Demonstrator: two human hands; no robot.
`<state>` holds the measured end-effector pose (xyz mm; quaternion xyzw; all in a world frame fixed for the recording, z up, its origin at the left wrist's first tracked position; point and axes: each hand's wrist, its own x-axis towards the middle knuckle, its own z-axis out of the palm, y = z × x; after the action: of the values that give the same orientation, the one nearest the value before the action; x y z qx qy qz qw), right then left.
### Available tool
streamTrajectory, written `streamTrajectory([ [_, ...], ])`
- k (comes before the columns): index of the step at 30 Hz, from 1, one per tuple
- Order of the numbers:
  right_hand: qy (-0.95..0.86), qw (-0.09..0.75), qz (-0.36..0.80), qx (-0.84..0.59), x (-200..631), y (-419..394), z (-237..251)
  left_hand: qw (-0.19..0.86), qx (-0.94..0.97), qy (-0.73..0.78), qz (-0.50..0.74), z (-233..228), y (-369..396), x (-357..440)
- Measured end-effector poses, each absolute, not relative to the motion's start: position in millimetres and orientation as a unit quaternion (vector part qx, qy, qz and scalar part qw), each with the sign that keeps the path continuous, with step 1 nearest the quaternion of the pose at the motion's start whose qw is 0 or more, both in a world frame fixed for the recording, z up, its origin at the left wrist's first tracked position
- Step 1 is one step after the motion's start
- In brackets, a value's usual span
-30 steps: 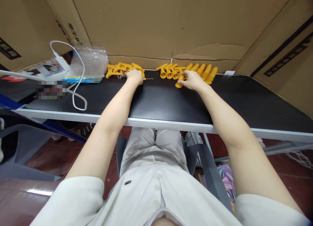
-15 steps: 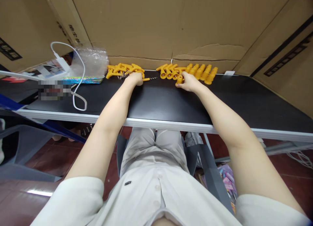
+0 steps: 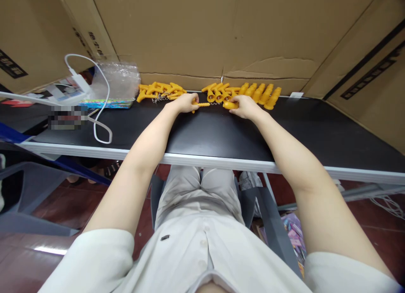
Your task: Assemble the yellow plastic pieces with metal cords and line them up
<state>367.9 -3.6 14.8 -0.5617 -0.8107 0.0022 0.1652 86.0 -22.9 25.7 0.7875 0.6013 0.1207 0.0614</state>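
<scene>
Near the top centre of the frame, the left hand (image 3: pixel 186 102) pinches a yellow rod (image 3: pixel 201 104) whose long axis runs left to right, its free end pointing at the right hand (image 3: pixel 245 106). That hand's fingers close around a yellow cap (image 3: pixel 230 104), mouth facing the rod. The two pieces lie almost in line, just apart, on the black table (image 3: pixel 209 132). Piles of yellow parts (image 3: pixel 160 90) sit behind both hands.

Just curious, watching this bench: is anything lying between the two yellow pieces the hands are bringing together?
Nothing visible: the left hand holds its screw piece pointing at the right hand's yellow sleeve, only bare black table below.
</scene>
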Motion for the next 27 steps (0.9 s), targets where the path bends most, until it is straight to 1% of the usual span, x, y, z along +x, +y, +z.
streamTrajectory([
  [6,-0.801,0.172,0.002,-0.573,362.5,-12.7,21.7,0.049,0.804,0.577,0.135,30.0,-29.0,94.1],
  [9,-0.811,0.197,0.003,-0.551,366.6,-6.3,19.4,0.033,0.807,0.573,0.143,28.1,-26.9,92.6],
  [15,-0.834,0.274,-0.005,-0.479,381.9,23.7,2.9,0.009,0.808,0.566,0.167,21.6,-18.4,89.5],
  [22,-0.846,0.322,0.026,-0.423,383.1,29.1,0.4,0.035,0.809,0.557,0.183,23.2,-22.0,92.2],
  [27,-0.852,0.329,0.027,-0.406,379.4,24.4,3.5,0.011,0.809,0.562,0.171,20.9,-19.8,91.2],
])
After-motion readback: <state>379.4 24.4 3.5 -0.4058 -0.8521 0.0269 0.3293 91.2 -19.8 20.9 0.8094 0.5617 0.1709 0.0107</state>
